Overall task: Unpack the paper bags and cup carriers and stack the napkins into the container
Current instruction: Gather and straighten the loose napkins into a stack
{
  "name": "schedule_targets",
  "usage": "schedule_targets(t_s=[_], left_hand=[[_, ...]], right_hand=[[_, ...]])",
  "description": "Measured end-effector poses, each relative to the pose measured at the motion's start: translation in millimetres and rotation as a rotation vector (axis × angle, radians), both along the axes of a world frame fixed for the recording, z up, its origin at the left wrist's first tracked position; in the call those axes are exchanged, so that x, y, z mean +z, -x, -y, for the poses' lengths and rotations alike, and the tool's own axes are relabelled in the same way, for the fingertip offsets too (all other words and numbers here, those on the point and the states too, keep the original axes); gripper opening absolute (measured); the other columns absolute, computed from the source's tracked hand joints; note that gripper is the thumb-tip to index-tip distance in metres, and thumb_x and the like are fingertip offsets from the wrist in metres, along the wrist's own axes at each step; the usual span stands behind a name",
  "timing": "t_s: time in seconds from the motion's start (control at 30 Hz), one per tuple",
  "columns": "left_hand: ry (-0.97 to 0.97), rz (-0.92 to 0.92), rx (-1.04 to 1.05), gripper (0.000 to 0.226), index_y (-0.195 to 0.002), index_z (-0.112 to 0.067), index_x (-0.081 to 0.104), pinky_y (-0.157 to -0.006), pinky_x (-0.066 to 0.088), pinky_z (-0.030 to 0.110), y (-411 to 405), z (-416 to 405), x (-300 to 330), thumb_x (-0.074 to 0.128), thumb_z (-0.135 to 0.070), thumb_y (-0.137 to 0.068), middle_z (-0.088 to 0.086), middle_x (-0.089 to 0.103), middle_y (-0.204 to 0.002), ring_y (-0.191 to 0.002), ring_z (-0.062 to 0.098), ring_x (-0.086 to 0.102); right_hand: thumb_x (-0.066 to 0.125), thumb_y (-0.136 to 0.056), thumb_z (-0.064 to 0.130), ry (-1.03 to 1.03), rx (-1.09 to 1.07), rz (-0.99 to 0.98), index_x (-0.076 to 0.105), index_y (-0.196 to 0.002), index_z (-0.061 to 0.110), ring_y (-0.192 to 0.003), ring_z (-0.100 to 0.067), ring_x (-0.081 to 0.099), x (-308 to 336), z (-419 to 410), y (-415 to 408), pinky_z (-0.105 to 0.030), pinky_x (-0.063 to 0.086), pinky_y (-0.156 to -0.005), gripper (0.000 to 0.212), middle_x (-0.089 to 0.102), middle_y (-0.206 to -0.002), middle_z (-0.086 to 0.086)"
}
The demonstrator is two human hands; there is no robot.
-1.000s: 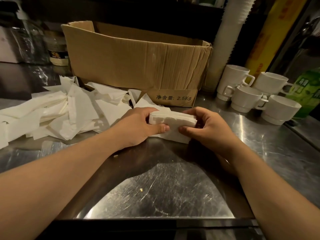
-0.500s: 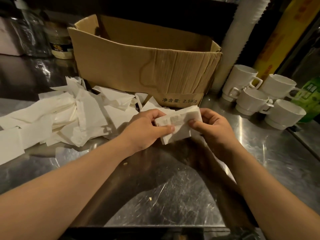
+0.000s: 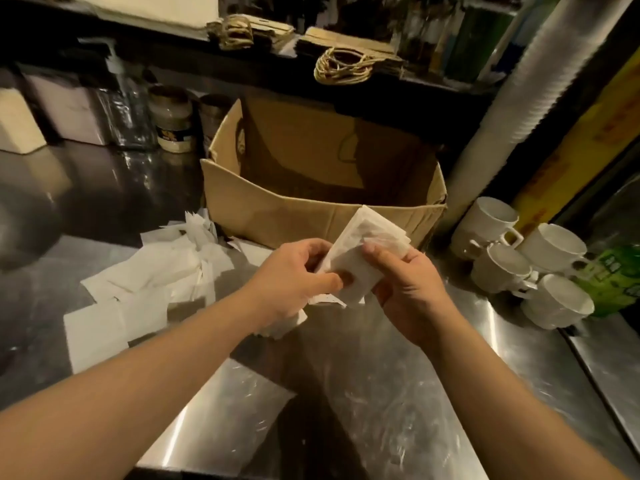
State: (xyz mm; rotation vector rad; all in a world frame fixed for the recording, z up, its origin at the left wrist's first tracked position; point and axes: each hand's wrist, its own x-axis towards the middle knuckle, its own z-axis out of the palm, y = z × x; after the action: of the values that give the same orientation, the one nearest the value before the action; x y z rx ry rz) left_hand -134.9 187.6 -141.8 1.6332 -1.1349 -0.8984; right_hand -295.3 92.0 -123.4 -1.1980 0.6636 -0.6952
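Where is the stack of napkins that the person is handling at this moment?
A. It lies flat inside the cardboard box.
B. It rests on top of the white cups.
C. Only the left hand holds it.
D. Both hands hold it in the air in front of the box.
D: the left hand and the right hand both grip the napkin stack, tilted above the steel counter, just before the cardboard box.

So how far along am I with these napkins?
Done: paper bags lie stacked on the back shelf. In hand: your left hand and right hand hold a small napkin stack above the counter. Left: a loose napkin pile beside the cardboard box, which looks empty.
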Motion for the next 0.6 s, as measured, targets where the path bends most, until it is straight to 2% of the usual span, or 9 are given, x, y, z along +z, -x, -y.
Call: schedule_targets(t_s=[0.1, 0.2, 0.3, 0.37, 0.47, 0.53, 0.6], left_hand=[[-0.005, -0.050, 0.014, 0.028, -0.106, -0.038, 0.063, -0.088, 0.056, 0.025, -8.2, 0.8, 32.8, 0.081, -0.027, -0.088, -0.015, 0.073, -0.101, -0.099, 0.009, 0.069], [-0.012, -0.080, 0.030, 0.032, -0.111, -0.035, 0.064, -0.087, 0.058, 0.027, -18.6, 5.4, 64.2, 0.081, -0.025, -0.086, -0.011, 0.075, -0.104, -0.100, 0.011, 0.071], [-0.035, -0.072, 0.035, 0.029, -0.109, -0.037, 0.064, -0.076, 0.058, 0.018, -29.0, 11.5, 96.9, 0.080, -0.026, -0.088, -0.019, 0.075, -0.096, -0.095, 0.005, 0.072], [-0.046, -0.055, 0.063, 0.026, -0.108, -0.039, 0.065, -0.074, 0.057, 0.017, -35.7, 15.9, 117.7, 0.079, -0.028, -0.090, -0.022, 0.074, -0.095, -0.094, 0.003, 0.071], [-0.057, -0.002, 0.138, 0.027, -0.111, -0.041, 0.062, -0.082, 0.054, 0.019, -46.5, 19.2, 146.4, 0.076, -0.030, -0.091, -0.020, 0.072, -0.102, -0.099, 0.006, 0.068], [-0.049, -0.017, 0.175, 0.031, -0.118, -0.037, 0.063, -0.089, 0.055, 0.026, -55.7, 19.0, 163.5, 0.076, -0.031, -0.091, -0.016, 0.073, -0.108, -0.104, 0.008, 0.068], [-0.036, -0.039, 0.197, 0.034, -0.121, -0.035, 0.064, -0.090, 0.055, 0.026, -66.8, 16.8, 178.6, 0.077, -0.034, -0.090, -0.015, 0.074, -0.108, -0.105, 0.008, 0.068]], right_hand=[[0.076, -0.080, 0.026, 0.020, 0.042, -0.030, 0.064, -0.123, 0.015, -0.101, -0.017, 0.072, 31.1, 5.5, -9.4, -0.036, 0.061, -0.087, 0.046, 0.075, -0.103, 0.002], [0.075, -0.080, 0.028, 0.076, 0.091, -0.063, 0.067, -0.114, 0.019, -0.097, -0.015, 0.073, 62.0, 15.0, -19.6, -0.037, 0.062, -0.083, 0.037, 0.076, -0.098, 0.005], [0.077, -0.081, 0.032, 0.136, 0.116, -0.094, 0.073, -0.106, 0.027, -0.101, -0.020, 0.072, 93.2, 26.2, -34.3, -0.044, 0.061, -0.090, 0.026, 0.076, -0.101, 0.003], [0.078, -0.080, 0.035, 0.170, 0.131, -0.099, 0.075, -0.102, 0.031, -0.102, -0.019, 0.071, 113.2, 34.5, -46.1, -0.047, 0.059, -0.094, 0.023, 0.076, -0.102, 0.005], [0.076, -0.084, 0.036, 0.197, 0.181, -0.080, 0.070, -0.115, 0.030, -0.104, -0.016, 0.071, 140.5, 43.7, -65.6, -0.043, 0.059, -0.095, 0.032, 0.075, -0.106, 0.006], [0.075, -0.088, 0.036, 0.211, 0.213, -0.071, 0.066, -0.122, 0.029, -0.107, -0.017, 0.070, 156.1, 47.1, -80.6, -0.043, 0.058, -0.096, 0.035, 0.074, -0.111, 0.006], [0.073, -0.091, 0.036, 0.230, 0.240, -0.069, 0.065, -0.125, 0.028, -0.109, -0.019, 0.068, 170.4, 49.2, -97.1, -0.043, 0.058, -0.096, 0.036, 0.072, -0.113, 0.005]])
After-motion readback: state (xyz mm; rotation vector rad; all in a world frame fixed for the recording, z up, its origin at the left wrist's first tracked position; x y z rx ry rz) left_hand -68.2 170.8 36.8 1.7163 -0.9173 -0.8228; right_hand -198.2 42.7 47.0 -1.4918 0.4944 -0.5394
